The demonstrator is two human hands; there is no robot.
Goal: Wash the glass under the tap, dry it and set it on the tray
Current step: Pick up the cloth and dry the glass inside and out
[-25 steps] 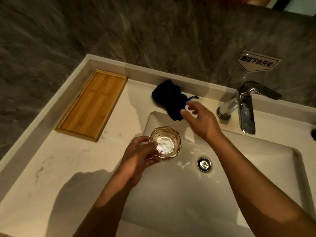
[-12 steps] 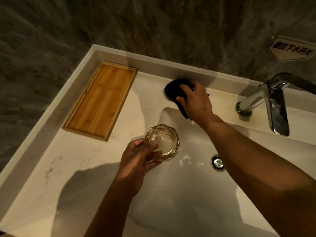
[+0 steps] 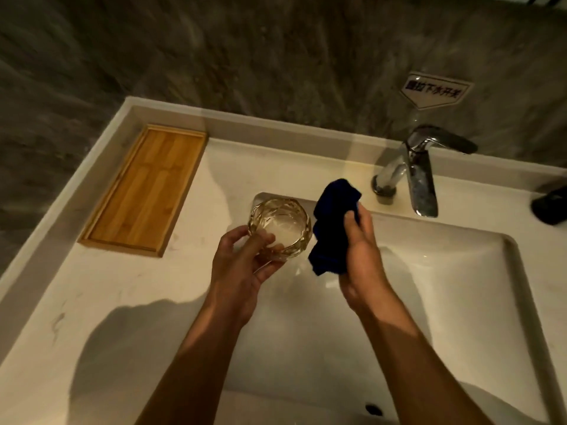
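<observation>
Dim marble worktop (image 3: 101,302), basin (image 3: 460,302); left hand (image 3: 242,265) grips faceted glass (image 3: 279,228) over basin edge, right hand (image 3: 360,250) clutches blue cloth (image 3: 333,222). Wet glass may slip, chip; bamboo tray (image 3: 144,191) left.

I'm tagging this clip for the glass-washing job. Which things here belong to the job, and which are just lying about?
Part of the job:
- glass, held by the left hand
- dark blue cloth, held by the right hand
- tap
- wooden tray
- sink

Just lying about:
- wall sign
- dark object at the right edge, too cut off to identify
</observation>
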